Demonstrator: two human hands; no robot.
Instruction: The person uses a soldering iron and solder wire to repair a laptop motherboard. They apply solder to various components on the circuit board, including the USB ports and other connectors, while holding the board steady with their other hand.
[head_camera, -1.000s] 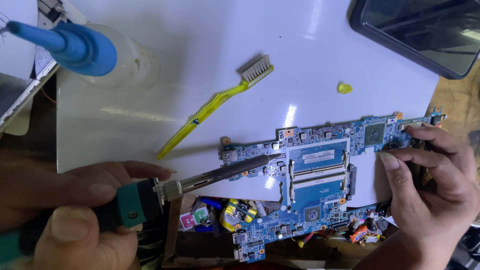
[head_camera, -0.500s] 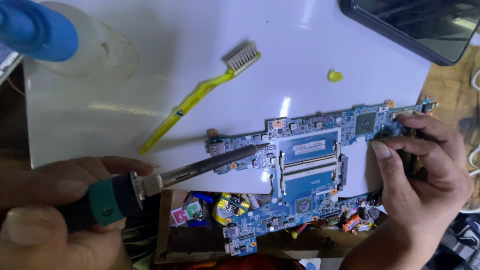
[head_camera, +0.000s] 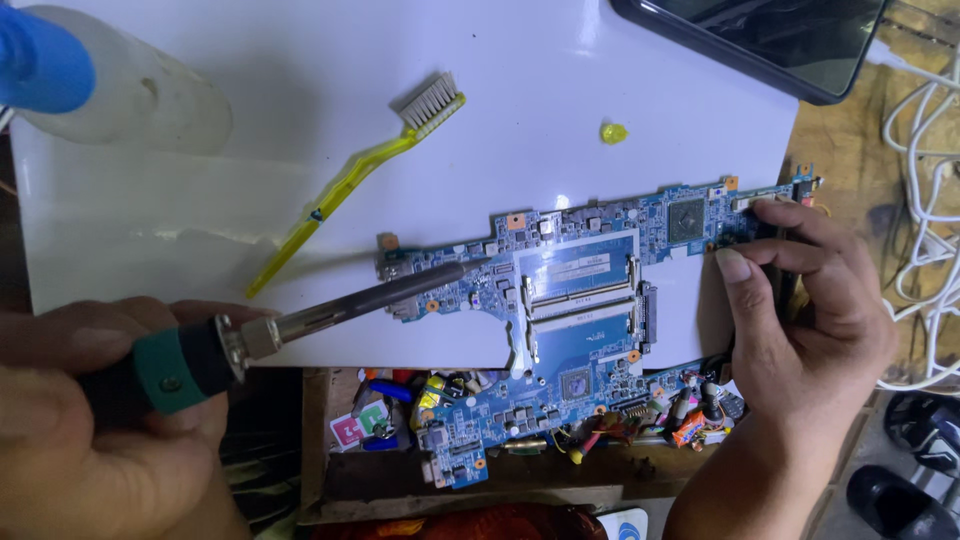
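A blue circuit board (head_camera: 590, 300) lies partly on a white sheet (head_camera: 300, 120), its lower part hanging past the sheet's front edge. My left hand (head_camera: 90, 420) grips the green-and-black handle of a soldering iron (head_camera: 330, 315), whose dark tip rests on the board's left part. My right hand (head_camera: 800, 320) holds the board's right end, thumb on top and fingers curled around the edge.
A yellow toothbrush (head_camera: 350, 180) lies on the sheet at a slant. A clear bottle (head_camera: 130, 95) with a blue cap sits at the top left. A dark tablet (head_camera: 770, 35) is at the top right, white cables (head_camera: 925, 200) at the right. Small colourful parts (head_camera: 420, 400) fill a box below the sheet.
The view has shifted, so everything sits further left and up in the picture. The iron's tip stays on the board's left part, and my right hand keeps its hold.
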